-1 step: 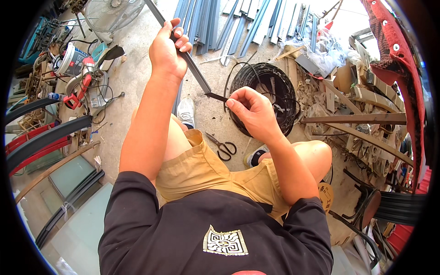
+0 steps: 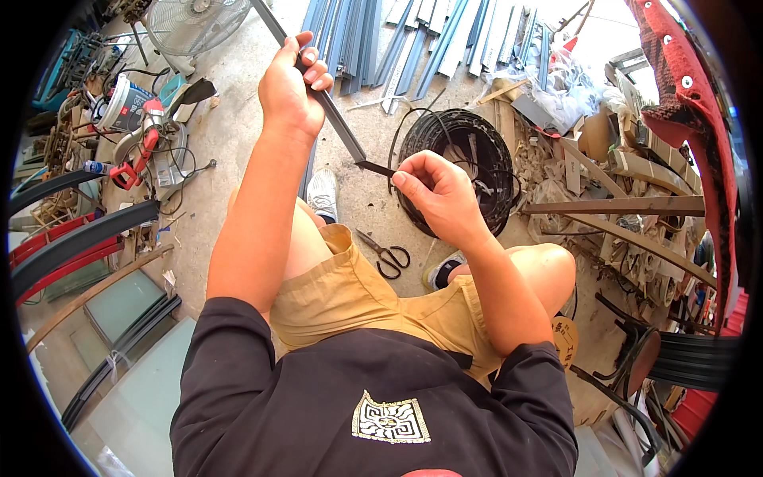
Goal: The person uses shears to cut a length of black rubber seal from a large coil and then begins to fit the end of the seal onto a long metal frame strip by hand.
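My left hand (image 2: pixel 292 89) is wrapped around a long dark grey metal profile (image 2: pixel 342 129), which slants from the top edge down toward the middle. At the profile's lower end a short black strip (image 2: pixel 377 168) sticks out, bent away from it. My right hand (image 2: pixel 442 197) pinches that strip's free end between thumb and fingers. Beyond the right hand, a large coil of black strip (image 2: pixel 415 147) lies on the concrete floor, partly hidden by the hand. Black-handled scissors (image 2: pixel 391 259) rest on the floor between my feet.
Several metal profiles (image 2: pixel 350 40) lie at the far side. Scrap wood and plastic (image 2: pixel 588 151) are heaped to the right, beside a red cloth (image 2: pixel 691 87). At left are a fan (image 2: pixel 197 24), a white bucket (image 2: pixel 125 105), a red-handled power saw (image 2: pixel 143 151) and glass panes (image 2: pixel 139 389).
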A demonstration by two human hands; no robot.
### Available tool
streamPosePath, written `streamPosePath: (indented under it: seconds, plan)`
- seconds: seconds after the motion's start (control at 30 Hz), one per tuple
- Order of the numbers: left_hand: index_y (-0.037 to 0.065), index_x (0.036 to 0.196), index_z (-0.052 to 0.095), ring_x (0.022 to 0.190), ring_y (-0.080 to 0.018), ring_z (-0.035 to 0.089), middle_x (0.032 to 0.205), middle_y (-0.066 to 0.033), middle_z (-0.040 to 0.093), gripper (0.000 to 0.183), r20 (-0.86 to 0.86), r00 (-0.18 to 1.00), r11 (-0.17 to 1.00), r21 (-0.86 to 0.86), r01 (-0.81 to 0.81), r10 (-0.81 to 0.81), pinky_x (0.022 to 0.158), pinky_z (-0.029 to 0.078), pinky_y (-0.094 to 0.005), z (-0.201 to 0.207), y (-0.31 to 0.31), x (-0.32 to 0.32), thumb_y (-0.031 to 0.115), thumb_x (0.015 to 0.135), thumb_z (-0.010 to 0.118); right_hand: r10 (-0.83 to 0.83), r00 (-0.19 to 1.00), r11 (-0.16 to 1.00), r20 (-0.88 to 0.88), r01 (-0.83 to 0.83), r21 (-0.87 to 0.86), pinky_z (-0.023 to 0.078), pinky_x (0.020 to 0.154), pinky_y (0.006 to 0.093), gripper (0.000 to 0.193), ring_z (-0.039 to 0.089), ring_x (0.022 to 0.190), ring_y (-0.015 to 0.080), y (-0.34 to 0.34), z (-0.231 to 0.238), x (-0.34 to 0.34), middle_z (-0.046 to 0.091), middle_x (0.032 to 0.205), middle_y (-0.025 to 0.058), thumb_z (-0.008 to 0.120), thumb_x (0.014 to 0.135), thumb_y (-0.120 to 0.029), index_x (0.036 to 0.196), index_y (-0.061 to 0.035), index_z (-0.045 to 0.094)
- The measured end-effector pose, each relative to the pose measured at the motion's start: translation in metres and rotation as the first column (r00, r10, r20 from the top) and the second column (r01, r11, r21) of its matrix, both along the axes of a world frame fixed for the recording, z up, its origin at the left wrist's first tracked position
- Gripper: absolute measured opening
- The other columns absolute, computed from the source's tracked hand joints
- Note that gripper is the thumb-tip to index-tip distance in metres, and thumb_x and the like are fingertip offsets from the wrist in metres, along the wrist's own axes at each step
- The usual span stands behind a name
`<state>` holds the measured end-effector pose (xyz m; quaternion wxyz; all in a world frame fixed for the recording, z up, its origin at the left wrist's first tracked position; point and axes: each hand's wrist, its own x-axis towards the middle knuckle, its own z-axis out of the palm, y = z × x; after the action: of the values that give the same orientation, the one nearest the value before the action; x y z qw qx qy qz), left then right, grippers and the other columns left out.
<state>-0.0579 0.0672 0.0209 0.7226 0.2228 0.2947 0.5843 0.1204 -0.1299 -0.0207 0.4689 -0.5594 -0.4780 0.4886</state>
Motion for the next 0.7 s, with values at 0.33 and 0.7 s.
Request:
streamPosePath:
  seconds: [0.33, 0.7]
  plan:
    - [0.003, 0.123, 0.055, 0.062, -0.008, 0.038, 0.081, 0.0012, 0.047, 0.023, -0.068, 0.997, 0.999, -0.002, 0.032, -0.032, 0.053, 0.033, -0.0239, -0.0008, -0.0036, 0.0038, 0.023, 0.113, 0.05, 0.012, 1.0, 1.0, 0.027, -0.012, 0.005, 0.042, 0.066, 0.0192, 0.013, 0.049, 0.075, 0.0001, 0.0001, -0.0036, -0.002, 0.061, 0.084, -0.0085, 0.074, 0.102, -0.015, 0.101, -0.003, 0.068]
    - [0.003, 0.124, 0.055, 0.062, -0.0075, 0.037, 0.083, 0.0013, 0.047, 0.022, -0.113, 0.99, 0.997, -0.013, 0.082, -0.083, 0.053, 0.033, -0.0233, -0.0025, -0.0085, 0.0099, 0.021, 0.112, 0.05, 0.017, 0.998, 1.0, 0.053, -0.017, -0.01, 0.042, 0.065, 0.0201, 0.014, 0.049, 0.074, 0.0004, 0.0002, -0.0066, -0.0026, 0.06, 0.083, -0.0084, 0.074, 0.102, -0.015, 0.101, -0.0026, 0.068]
